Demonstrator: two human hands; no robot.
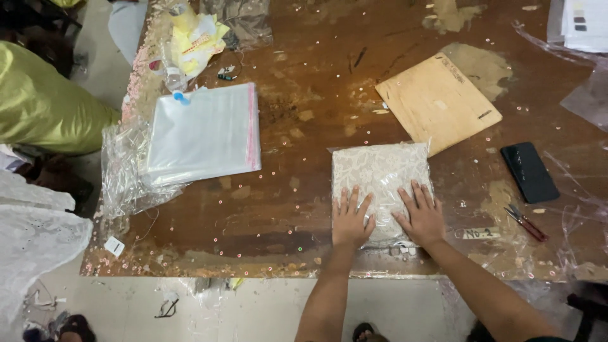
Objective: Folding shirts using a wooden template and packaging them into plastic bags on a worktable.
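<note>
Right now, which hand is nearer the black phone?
The right hand. It lies flat on the bagged cloth, on the side toward the phone. The left hand rests farther away on the same cloth.

Worn brown wooden table (304,126) scattered with sequins, pale tiled floor (253,310) below, soft even light

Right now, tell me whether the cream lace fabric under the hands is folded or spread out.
Folded: the cream lace fabric lies as a compact square packet in clear plastic, pressed flat by the left hand and right hand.

left hand (351,220) flat, right hand (420,215) flat (fingers spread), side by side
</note>
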